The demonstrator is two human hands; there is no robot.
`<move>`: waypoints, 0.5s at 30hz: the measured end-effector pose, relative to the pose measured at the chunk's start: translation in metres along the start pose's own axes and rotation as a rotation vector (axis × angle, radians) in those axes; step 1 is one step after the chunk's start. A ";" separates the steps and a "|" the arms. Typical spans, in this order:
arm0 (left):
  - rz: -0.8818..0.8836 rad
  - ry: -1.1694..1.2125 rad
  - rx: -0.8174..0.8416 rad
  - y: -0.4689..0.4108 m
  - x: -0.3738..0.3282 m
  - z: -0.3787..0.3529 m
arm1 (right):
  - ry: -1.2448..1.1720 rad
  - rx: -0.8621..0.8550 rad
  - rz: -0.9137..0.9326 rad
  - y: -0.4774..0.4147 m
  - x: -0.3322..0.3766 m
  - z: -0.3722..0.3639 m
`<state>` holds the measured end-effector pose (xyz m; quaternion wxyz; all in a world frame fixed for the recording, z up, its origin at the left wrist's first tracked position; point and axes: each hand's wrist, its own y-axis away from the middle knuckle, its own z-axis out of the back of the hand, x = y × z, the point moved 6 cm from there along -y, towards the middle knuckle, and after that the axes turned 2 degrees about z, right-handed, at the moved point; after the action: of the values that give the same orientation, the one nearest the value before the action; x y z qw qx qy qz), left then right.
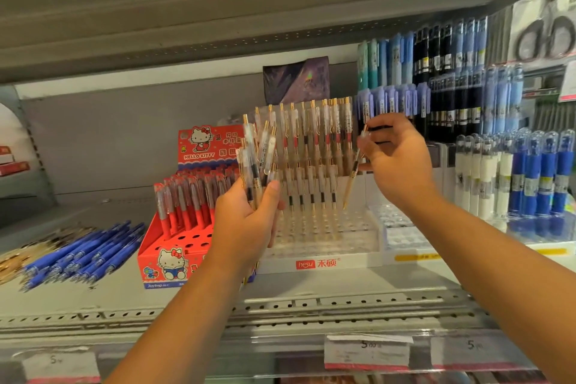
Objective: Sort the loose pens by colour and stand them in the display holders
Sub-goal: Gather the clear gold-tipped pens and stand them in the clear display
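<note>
Left hand (249,221) grips bundle of clear pens (258,159); right hand (396,159) pinches single pen (353,171) above clear holder (327,234). Back rows filled, front holes empty. Blue pens (87,252) loose on shelf (343,284), likely unsorted.

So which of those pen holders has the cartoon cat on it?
The red card holder, left of the left hand, stocked with red-gripped pens. The holders to its right are clear plastic on white bases.
</note>
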<state>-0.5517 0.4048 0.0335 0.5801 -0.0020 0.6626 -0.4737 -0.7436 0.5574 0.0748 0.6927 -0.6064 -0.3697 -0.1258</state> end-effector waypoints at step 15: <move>0.013 -0.001 0.048 0.002 0.003 0.000 | 0.214 0.140 -0.060 0.005 -0.013 -0.021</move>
<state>-0.5515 0.4039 0.0297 0.5831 0.0160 0.6509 -0.4858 -0.7424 0.5353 0.0624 0.7647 -0.5283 -0.3195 -0.1843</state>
